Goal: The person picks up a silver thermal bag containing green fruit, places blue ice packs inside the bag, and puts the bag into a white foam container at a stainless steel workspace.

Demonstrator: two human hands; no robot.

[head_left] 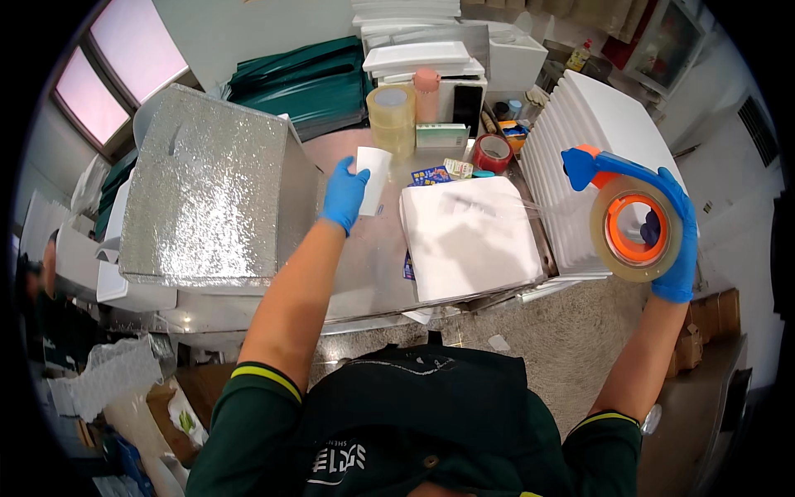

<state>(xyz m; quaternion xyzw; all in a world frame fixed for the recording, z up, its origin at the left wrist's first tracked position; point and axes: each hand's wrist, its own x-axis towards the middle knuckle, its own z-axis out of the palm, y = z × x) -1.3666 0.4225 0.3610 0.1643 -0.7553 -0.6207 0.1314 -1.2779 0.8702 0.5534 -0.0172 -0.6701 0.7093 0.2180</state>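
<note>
My left hand [346, 194], in a blue glove, pinches a small white paper slip [374, 180] by its left side above the metal table [357, 292]. Raised at the right, my gloved right hand [680, 236] grips a blue and orange tape dispenser [636, 217] with a roll of clear tape on it. A stack of white sheets [469, 248] lies on the table between my hands. Left of my left hand stands a box covered in silver foil insulation [205, 192].
Behind are stacked clear tape rolls [391, 118], a pink bottle [427, 96], a red tape roll [493, 153] and folded green bags [298, 81]. White foam lids [596, 136] stand at the right. Another person's arm [49, 267] shows at the far left.
</note>
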